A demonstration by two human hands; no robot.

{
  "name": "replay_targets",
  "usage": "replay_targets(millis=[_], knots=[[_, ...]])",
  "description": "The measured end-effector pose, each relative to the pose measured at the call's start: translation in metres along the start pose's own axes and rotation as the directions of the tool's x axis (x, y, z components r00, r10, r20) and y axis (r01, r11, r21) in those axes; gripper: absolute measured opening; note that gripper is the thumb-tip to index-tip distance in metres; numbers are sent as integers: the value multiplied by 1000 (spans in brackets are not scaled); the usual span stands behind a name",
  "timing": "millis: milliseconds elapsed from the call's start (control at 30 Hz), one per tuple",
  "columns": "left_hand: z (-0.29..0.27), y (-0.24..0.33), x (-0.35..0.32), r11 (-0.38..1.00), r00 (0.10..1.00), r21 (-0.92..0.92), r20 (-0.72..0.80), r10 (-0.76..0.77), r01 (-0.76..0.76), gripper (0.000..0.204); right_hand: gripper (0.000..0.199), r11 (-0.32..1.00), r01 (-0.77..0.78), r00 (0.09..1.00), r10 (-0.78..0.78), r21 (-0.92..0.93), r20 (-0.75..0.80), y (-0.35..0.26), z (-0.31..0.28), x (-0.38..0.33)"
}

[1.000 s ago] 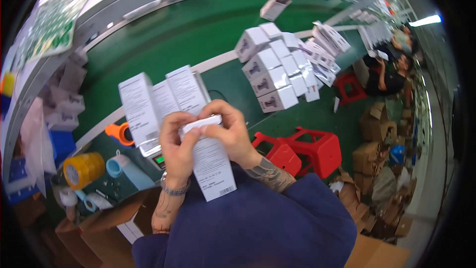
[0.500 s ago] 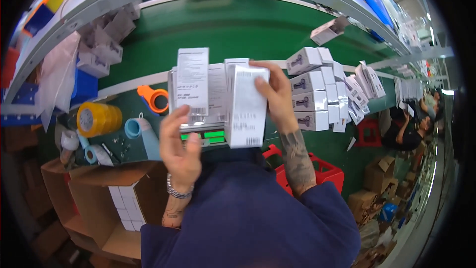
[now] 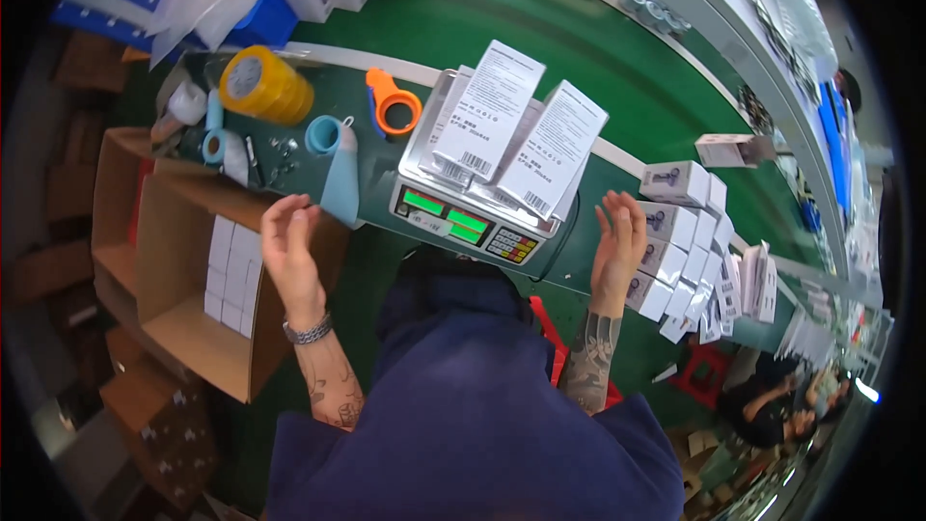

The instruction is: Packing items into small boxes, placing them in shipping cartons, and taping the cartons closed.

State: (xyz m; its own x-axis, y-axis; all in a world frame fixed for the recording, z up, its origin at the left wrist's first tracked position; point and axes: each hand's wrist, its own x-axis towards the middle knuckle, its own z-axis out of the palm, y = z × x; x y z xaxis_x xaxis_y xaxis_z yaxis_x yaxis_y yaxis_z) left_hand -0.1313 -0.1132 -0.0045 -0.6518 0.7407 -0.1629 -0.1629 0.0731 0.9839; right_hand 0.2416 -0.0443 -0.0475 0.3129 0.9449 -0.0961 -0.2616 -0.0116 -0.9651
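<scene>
White printed boxes lie on the pan of a digital scale (image 3: pixel 424 219) with lit green displays and a keypad. On top, one white box (image 3: pixel 490 106) tilts at the left and another white box (image 3: pixel 558 150) at the right; others show partly beneath them. My left hand (image 3: pixel 292 251) hovers between the open carton and the scale, empty, its fingers loosely curled and open. To the right of the scale my right hand (image 3: pixel 617 246) is also empty and open, near the stacked boxes (image 3: pixel 670 241). Neither hand touches the boxes on the scale.
Left on the bench are yellow tape rolls (image 3: pixel 265 87), an orange tape dispenser (image 3: pixel 394 108) and a pale blue roll (image 3: pixel 333 159). An open carton (image 3: pixel 193 328) with white boxes stands lower left. A metal shelf edge (image 3: pixel 733 48) crosses upper right. People (image 3: pixel 772 405) sit far right.
My right hand has let go of the white box, which now rests on the scale. Both hands have drawn apart to either side. The view has turned and shifted, baring the scale's front.
</scene>
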Motion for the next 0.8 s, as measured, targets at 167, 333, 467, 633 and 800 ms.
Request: replay_targets(millis=[167, 333, 467, 633, 800], knots=[[53, 19, -15, 969, 974, -213, 213, -79, 125, 24, 28, 999, -42, 995, 41, 12, 87, 0, -28, 4], [96, 32, -5, 996, 927, -69, 367, 73, -51, 25, 26, 998, -48, 982, 40, 40, 186, -11, -27, 10], [113, 38, 6, 996, 897, -18, 435, 85, -85, 29, 27, 999, -34, 963, 38, -20, 268, -29, -2, 11], [143, 11, 32, 953, 871, 160, 465, 159, -259, 42, 29, 966, -1, 967, 66, -259, 245, -27, 42, 19], [164, -12, 25, 807, 774, 323, 587, 239, -494, 49, 29, 867, 51, 988, 27, -496, 150, -25, 99, 2]])
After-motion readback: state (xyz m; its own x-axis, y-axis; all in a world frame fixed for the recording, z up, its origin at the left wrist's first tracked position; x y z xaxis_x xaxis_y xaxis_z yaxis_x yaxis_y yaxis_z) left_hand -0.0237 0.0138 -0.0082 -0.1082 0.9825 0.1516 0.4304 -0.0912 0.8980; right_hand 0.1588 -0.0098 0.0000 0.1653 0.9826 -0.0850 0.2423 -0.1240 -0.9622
